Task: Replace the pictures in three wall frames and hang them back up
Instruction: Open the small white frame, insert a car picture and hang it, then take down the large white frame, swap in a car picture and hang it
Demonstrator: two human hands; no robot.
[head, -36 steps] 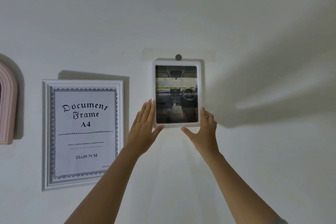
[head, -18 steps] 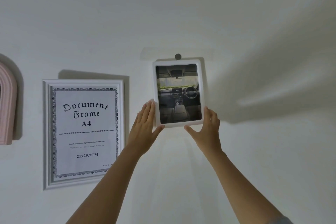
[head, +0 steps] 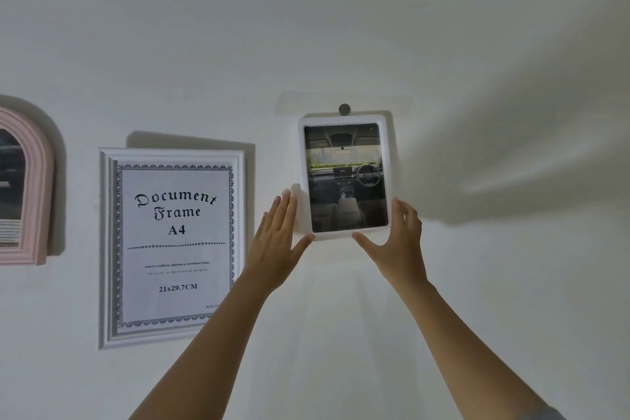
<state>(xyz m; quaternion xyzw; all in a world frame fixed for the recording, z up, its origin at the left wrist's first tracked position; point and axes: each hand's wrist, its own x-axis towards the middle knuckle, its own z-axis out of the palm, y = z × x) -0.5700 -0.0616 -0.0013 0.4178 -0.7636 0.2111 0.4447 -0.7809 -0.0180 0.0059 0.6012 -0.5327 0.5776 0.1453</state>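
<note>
1. The small frame [head: 343, 177] is on the wall, just under a round hook [head: 344, 109], tilted a little.
2. The left hand [head: 278, 242] is open and flat; its thumb touches the frame's lower left corner.
3. The right hand [head: 397, 239] grips the lower right corner.

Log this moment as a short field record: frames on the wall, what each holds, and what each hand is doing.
small white frame: car interior photo, tilted, under round wall hook
left hand: open, flat beside frame's lower left edge
right hand: fingers on right edge, thumb under bottom edge
document frame: hanging, stock "Document Frame A4" insert
pink arched frame: hanging, partly out of view
</note>
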